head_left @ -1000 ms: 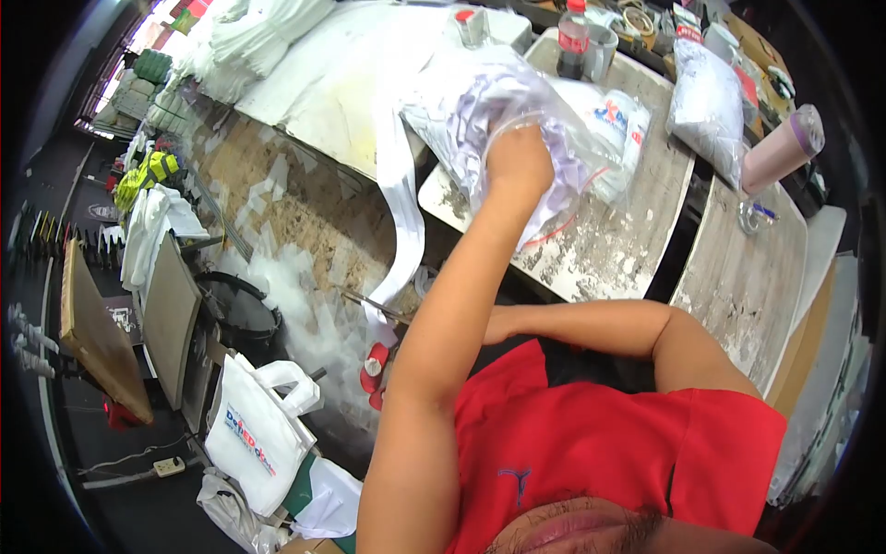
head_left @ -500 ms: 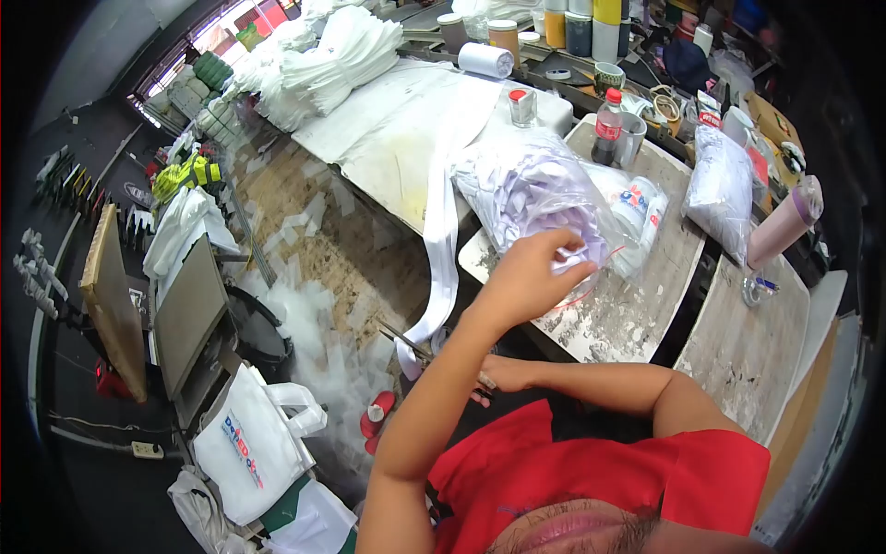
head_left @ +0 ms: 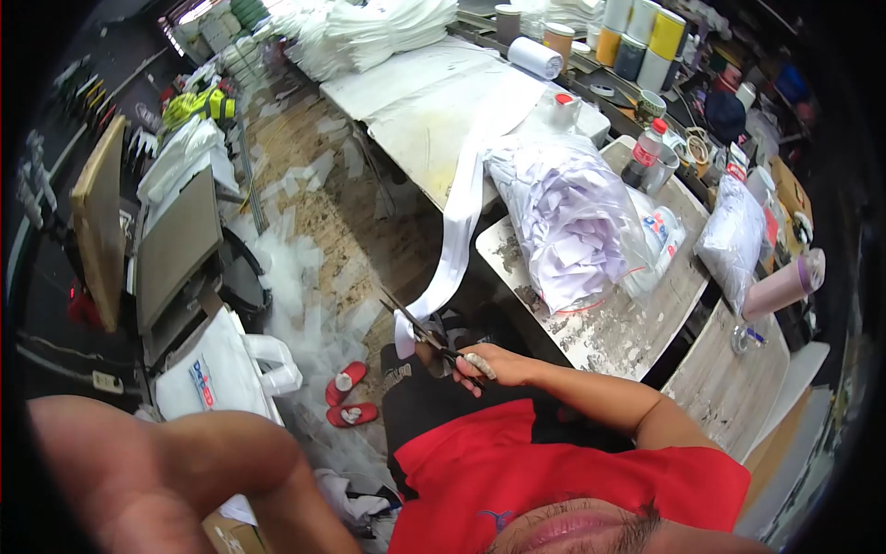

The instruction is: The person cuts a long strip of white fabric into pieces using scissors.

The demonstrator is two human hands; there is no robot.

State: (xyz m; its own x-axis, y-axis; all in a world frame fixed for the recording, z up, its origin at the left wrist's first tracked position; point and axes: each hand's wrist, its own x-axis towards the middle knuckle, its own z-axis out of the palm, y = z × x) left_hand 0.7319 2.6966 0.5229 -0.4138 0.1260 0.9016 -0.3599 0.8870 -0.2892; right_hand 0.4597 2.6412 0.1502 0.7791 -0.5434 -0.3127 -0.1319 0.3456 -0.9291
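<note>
My right hand [head_left: 484, 365] grips a pair of scissors [head_left: 430, 339], its blades pointing up and left over my lap. A pale wrapping shows around one of its fingers. Beside the blades hangs the free end of a long white strip [head_left: 449, 254], which runs down from the table. Whether the blades touch the strip I cannot tell. Large and blurred at the lower left, my left hand [head_left: 138, 471] is close to the camera, its fingers unclear. A clear plastic bag [head_left: 572, 217] full of white cut pieces lies on the worn board to the right.
A white roll [head_left: 535, 58] and a red-capped jar [head_left: 564, 109] stand on the white-covered table [head_left: 415, 120]. A cola bottle [head_left: 644, 152] and mug stand behind the bag. Stacked white fabric [head_left: 369, 32] lies at the back. Red slippers [head_left: 351, 414] and scraps are on the floor.
My left hand has left the plastic bag and swung down and left, close to the camera. My right hand still holds the scissors by the strip. The view has shifted.
</note>
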